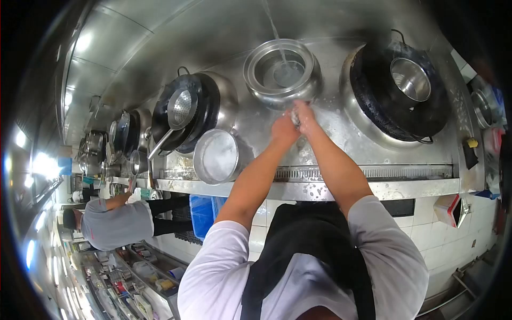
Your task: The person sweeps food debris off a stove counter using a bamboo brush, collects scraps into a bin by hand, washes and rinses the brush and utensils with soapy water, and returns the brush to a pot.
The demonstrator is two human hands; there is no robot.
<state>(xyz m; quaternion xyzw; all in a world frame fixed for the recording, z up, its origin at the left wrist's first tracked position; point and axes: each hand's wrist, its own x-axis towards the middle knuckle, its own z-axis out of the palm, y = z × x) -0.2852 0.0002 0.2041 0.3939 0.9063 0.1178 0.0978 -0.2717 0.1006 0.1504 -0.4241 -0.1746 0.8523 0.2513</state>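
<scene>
My left hand (pixel 285 128) and my right hand (pixel 305 117) are closed close together over the steel counter. Between them shows a small pale crumpled thing (pixel 295 117), perhaps a wet cloth; the fingers hide most of it. Just beyond my hands stands a round steel pot (pixel 256 88), with water (pixel 275 29) streaming into it from above. To the left, near my forearm, a metal pot (pixel 198 165) holds whitish, cloudy contents. The counter (pixel 325 152) around my hands is wet.
A black wok (pixel 368 106) with a steel cup (pixel 410 80) in it sits at right. At left another wok (pixel 205 117) holds a perforated ladle (pixel 181 109). A drain grate (pixel 384 172) runs along the front. A co-worker (pixel 120 224) stands at far left, near a blue bin (pixel 201 216).
</scene>
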